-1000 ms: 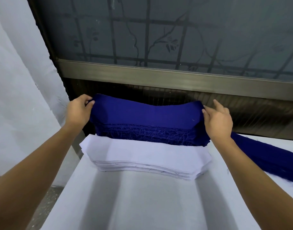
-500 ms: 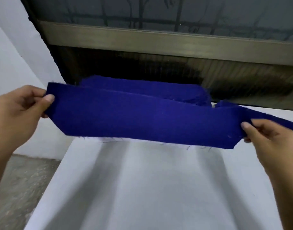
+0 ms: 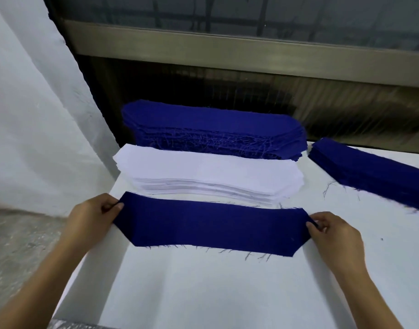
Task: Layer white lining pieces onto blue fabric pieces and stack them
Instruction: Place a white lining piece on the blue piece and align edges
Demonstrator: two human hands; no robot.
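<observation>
A single blue fabric piece (image 3: pixel 210 225) lies stretched flat on the white table (image 3: pixel 203 293), just in front of the stack of white lining pieces (image 3: pixel 203 176). The left hand (image 3: pixel 92 218) and right hand (image 3: pixel 334 235), arms reaching forward, each pinch one end between thumb and curled fingers. Behind the lining sits the blue fabric stack (image 3: pixel 213 131); another blue pile (image 3: pixel 369 172) lies to the right.

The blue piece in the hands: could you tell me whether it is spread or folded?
Spread: the blue piece is stretched in one layer between the left hand and right hand, each pinching an end.
</observation>
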